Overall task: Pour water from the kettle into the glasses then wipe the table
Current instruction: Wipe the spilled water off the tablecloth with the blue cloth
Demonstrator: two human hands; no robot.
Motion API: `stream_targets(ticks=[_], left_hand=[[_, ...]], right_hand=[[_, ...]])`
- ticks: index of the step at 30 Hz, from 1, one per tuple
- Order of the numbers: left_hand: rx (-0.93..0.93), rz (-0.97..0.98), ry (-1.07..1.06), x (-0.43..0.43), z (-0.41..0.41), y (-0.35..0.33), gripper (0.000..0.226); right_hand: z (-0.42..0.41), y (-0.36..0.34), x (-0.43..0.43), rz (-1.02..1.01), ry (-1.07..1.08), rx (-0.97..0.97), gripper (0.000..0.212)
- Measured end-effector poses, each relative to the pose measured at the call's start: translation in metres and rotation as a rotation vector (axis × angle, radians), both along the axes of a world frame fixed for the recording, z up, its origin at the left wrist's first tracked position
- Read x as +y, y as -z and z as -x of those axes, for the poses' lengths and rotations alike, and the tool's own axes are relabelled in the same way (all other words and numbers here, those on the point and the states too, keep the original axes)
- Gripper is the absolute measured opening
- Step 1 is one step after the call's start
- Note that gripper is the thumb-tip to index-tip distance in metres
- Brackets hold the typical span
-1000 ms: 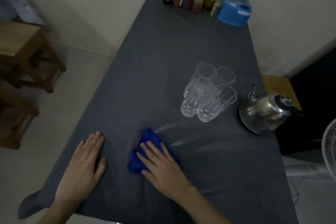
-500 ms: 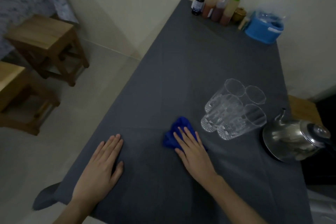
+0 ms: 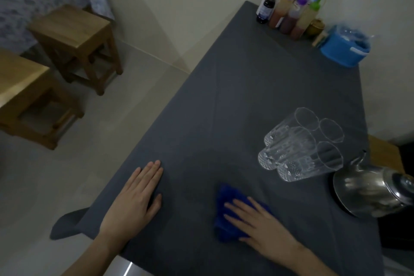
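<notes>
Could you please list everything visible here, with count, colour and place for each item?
table: one, dark grey cover, centre
glasses: four, clear, clustered at right
kettle: one, steel, right edge
cloth: one, blue, near edge under right hand
sauce bottles: several, purple and green caps, far corner
blue container: one, far right corner
stools: two, wooden, on floor at left
left hand: flat on table
right hand: pressing cloth

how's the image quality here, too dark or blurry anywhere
Head view: dim overall, with muddy colours on the grey table; the right hand and blue cloth are slightly motion-smeared; wide-angle lens bends the table edges; the kettle shows soft highlights, and the clear glasses are low-contrast.
</notes>
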State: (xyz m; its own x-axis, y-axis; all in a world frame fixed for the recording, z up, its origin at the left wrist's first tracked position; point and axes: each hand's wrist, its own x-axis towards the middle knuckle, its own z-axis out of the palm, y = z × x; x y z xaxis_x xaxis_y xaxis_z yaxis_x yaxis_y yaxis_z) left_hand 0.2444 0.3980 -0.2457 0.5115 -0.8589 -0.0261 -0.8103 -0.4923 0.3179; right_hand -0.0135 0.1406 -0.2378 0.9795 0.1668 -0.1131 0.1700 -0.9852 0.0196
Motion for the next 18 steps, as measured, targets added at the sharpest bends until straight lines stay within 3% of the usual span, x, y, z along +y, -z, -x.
stream_targets(ticks=[4, 7, 12, 18], left_hand=[[-0.011, 0.001, -0.007, 0.001, 0.001, 0.001, 0.063], [-0.008, 0.003, 0.008, 0.0, 0.001, 0.001, 0.062], [-0.018, 0.009, 0.023, -0.002, 0.001, 0.0, 0.063], [-0.004, 0.021, 0.036, -0.002, 0.001, 0.0, 0.065]], right_hand=[[-0.013, -0.008, -0.012, -0.109, 0.362, -0.013, 0.052], [-0.07, -0.003, 0.012, -0.11, 0.471, -0.071, 0.052], [-0.116, -0.003, 0.071, -0.101, 0.357, -0.053, 0.052], [-0.024, 0.012, 0.123, -0.072, 0.134, -0.06, 0.05]])
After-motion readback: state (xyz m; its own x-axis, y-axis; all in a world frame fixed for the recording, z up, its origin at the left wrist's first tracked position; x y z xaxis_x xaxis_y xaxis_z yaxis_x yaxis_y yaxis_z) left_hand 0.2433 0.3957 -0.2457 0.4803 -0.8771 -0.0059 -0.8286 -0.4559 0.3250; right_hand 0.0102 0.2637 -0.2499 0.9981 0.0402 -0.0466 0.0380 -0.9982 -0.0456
